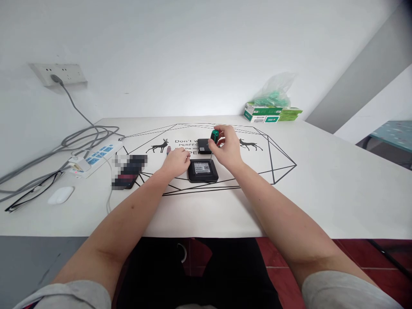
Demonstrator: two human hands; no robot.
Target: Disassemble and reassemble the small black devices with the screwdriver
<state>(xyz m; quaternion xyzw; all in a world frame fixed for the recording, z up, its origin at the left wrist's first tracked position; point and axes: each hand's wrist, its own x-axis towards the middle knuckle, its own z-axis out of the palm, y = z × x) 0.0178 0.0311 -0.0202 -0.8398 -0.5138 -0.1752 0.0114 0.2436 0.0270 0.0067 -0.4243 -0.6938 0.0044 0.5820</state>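
Observation:
A flat black square casing [203,177] lies on the table with a white printed label [202,168] inside its raised rim. My left hand [176,162] is at its left edge, fingers bent and fingertips against the upper left corner; the thumb is hidden. In my right hand [228,148] is a screwdriver [214,136] with a green and black handle, pinched between thumb and fingers. Its thin shaft points down at the casing's upper right corner. Just behind lies a second black square piece [203,146] with a small white label, partly covered by my right hand.
A small reddish thing [168,150] sits beside my left hand. To the left are a partly blurred phone [128,171], a power strip [96,159] with cables, a white earbud case [61,195] and glasses [34,192]. Green-and-white boxes [263,112] under a plastic bag [277,91] stand at the back right.

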